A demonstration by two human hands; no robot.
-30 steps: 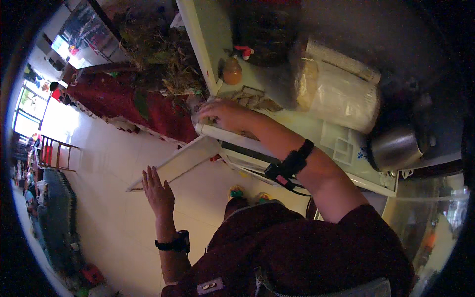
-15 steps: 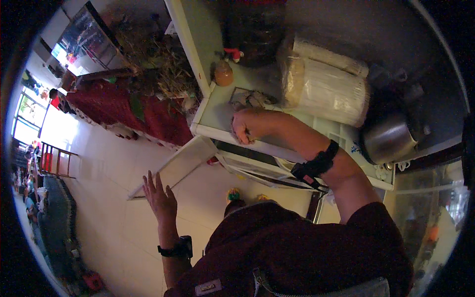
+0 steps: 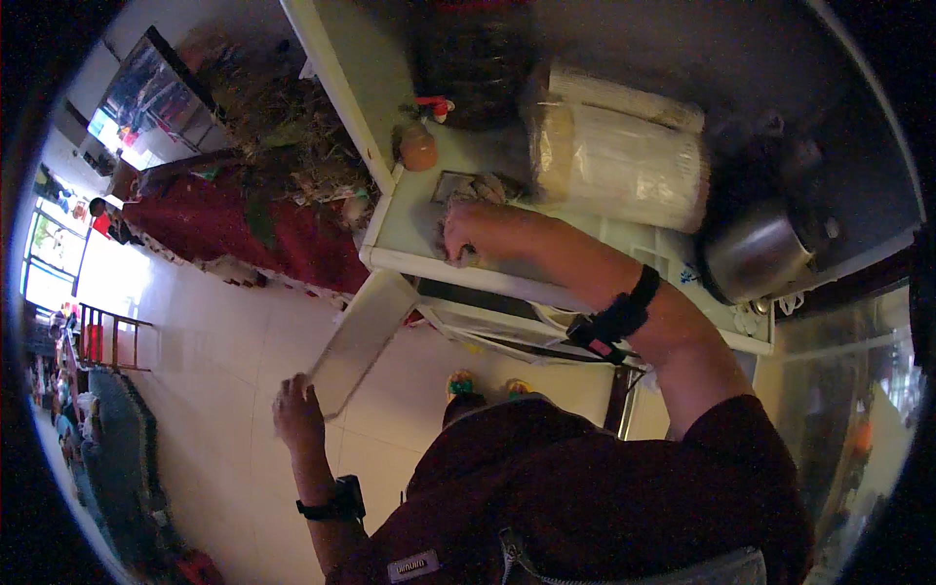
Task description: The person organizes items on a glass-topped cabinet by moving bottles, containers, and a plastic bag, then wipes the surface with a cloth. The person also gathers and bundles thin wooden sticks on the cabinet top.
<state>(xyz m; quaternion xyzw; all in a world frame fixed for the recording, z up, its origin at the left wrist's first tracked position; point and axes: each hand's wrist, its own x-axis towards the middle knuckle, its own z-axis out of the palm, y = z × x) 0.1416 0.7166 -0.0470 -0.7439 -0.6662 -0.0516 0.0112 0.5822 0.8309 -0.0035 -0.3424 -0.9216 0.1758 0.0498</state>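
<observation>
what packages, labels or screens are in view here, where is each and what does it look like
Clear plastic bag of stacked white goods: on the white counter, right of the right hand; bulky, pale cylinder shape.
Small orange bottle with a red cap: at the counter's left edge; rounded.
Small white tag on the dark shirt: low in the picture; a light rectangle.
No screen shows; the left hand touches a plain white open door panel.

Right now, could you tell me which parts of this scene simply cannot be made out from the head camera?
- What lies under the right hand on the white cabinet top: the hand covers it.
- Inside of the cabinet behind the open door: dark, hidden by the forearm.
- Contents of the wrapped white bundle: plastic blurs them.
- Whether the left hand grips the door's end: unclear.
</observation>
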